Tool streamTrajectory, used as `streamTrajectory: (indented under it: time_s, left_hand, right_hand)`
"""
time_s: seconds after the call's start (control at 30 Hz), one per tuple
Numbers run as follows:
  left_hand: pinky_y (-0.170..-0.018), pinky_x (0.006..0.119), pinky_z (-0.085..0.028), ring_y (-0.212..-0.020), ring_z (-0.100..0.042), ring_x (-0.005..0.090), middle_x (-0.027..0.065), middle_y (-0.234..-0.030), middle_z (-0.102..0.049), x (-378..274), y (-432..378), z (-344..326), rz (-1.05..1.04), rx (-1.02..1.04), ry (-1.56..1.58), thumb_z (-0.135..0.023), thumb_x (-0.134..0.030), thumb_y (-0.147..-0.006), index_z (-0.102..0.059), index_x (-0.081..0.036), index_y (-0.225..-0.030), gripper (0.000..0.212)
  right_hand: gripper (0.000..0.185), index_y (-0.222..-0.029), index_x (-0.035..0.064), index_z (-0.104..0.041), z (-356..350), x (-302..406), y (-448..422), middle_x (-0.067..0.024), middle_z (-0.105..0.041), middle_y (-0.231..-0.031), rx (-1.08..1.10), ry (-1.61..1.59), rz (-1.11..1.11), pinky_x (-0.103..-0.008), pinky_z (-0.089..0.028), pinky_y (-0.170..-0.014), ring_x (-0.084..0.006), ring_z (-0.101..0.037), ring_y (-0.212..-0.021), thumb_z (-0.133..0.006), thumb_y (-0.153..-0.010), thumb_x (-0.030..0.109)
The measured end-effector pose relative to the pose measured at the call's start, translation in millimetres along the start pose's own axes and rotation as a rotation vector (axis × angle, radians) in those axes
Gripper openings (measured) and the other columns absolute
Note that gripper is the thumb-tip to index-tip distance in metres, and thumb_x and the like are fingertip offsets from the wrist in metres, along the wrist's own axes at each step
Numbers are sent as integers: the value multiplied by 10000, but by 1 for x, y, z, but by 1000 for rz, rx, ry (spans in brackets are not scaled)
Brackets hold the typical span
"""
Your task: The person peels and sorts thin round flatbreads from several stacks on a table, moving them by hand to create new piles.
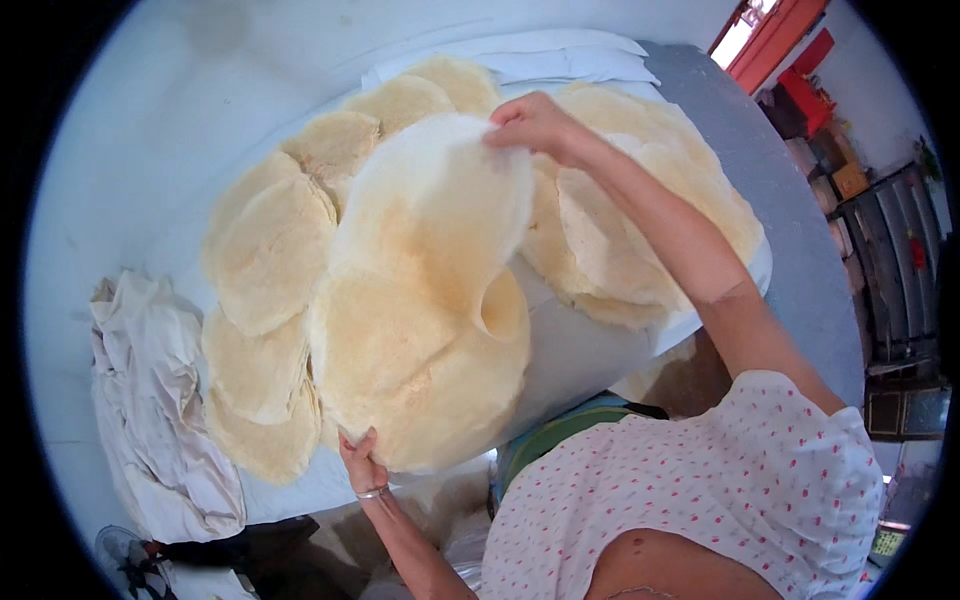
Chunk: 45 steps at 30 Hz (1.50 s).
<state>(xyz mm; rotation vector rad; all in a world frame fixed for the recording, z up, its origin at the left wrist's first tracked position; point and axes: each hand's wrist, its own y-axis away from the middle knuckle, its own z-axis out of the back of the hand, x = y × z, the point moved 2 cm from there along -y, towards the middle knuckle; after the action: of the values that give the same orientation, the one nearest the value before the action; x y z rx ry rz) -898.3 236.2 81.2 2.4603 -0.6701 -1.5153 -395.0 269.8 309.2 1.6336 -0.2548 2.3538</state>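
Note:
A thin, pale-yellow round sheet [442,187] is lifted at its upper edge, pinched between the thumb and fingers of my right hand [536,129]. Its lower part curls into a small roll over a large round sheet [420,397] of the same kind. My left hand [363,459], with a silver bracelet at the wrist, grips the near left rim of that lower sheet, thumb on top. Whether more layers are in that grip is hidden. Overlapping sheets [274,247] fan out to the left, and another overlapping pile [637,225] lies to the right, partly behind my right forearm.
White cloth [570,367] covers the surface beneath the sheets. A crumpled white cloth [161,420] lies at the left edge, and folded white cloth [555,64] lines the back. Grey fabric [795,225] borders the right side. A fan [124,551] stands at lower left.

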Motion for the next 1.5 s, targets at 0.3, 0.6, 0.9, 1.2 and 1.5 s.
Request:
streamTrajectory:
  time_s: [0.3,0.6,0.9,1.2,1.5]
  left_hand:
    - [-900,357,-482,-1024,-583,222,103,-1156,-583,-11,-18,41,41,-11,-199,-618,101,-731,-444,-20,-1288,596]
    - [-1003,409,-409,-1178,-504,259,129,-1287,-523,-13,-10,60,77,4,205,-537,-188,-904,-437,1,-1307,456]
    - [-1046,397,-366,-1231,-468,258,135,-1308,-506,-43,26,11,-59,115,467,-503,-135,-875,-398,25,-1323,487]
    - [-1036,350,-373,-1232,-463,214,131,-1342,-467,-70,22,-75,-106,251,356,-494,-128,-918,-331,42,-1359,500]
    - [-927,324,-466,-1133,-537,190,96,-1264,-527,-43,22,-89,-37,185,379,-526,-64,-897,-390,-55,-1330,454]
  right_hand:
    - [136,-840,11,-668,152,-52,27,-20,-629,-740,-270,-138,-126,-250,-473,-580,-99,-590,-661,-690,-793,137]
    - [388,-1083,13,-577,261,-232,61,-134,-639,-990,-838,1057,98,-359,-474,-810,-265,-610,-936,-665,-793,256]
    - [535,-1293,63,-449,-161,-64,161,-140,-486,-1289,370,246,279,-378,-342,-1035,-280,-434,-1236,-664,-810,147]
    - [751,-1325,54,-379,-251,1,179,-175,-343,-1383,507,299,438,-444,-267,-1074,-362,-294,-1310,-732,-702,282]
    - [334,-982,30,-587,-227,-17,169,-114,-563,-1162,354,214,482,-361,-498,-815,-302,-590,-990,-720,-702,154]
